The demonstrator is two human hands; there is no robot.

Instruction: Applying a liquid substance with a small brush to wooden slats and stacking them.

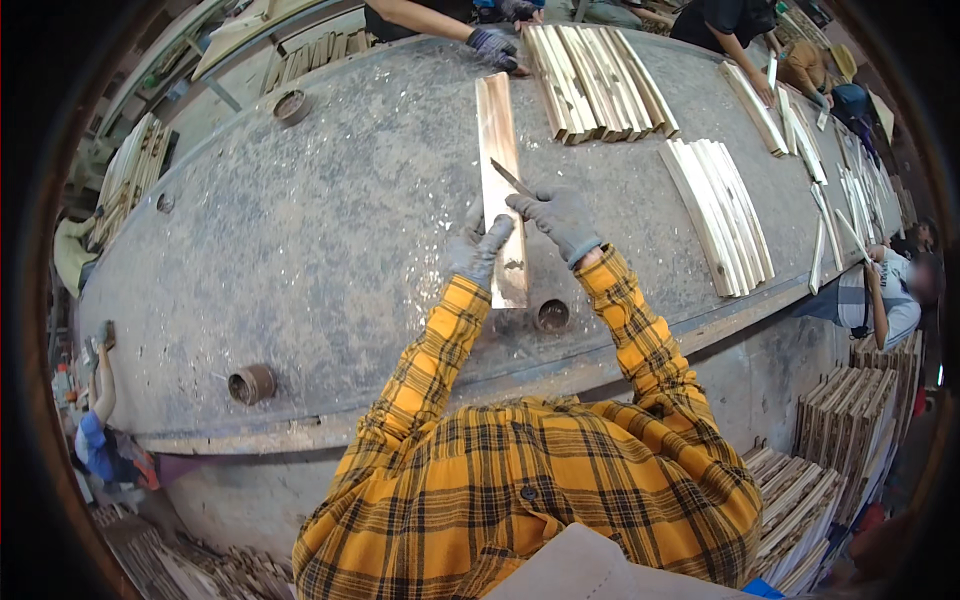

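A pale wooden board (496, 120) with brown streaks and a dark patch near its lower end points away from me above the worktable. My left hand (478, 247), in a grey glove, grips this board at its lower half, the thumb lying across its face. In my right hand (562, 220), also gloved in grey, is a knife (508, 175) with a narrow dark blade. The blade lies over the board's right side, slanting up and left; whether it touches the wood I cannot tell. My fingers hide its handle.
Brown cans stand on the grey worktable (300, 220): one can (553, 316) by my right forearm, another (252, 384) near the front left. Wooden strips (600, 85) lie beyond the board, more strips (717, 215) to the right. A co-worker's gloved hand (495, 50) rests at the far edge.
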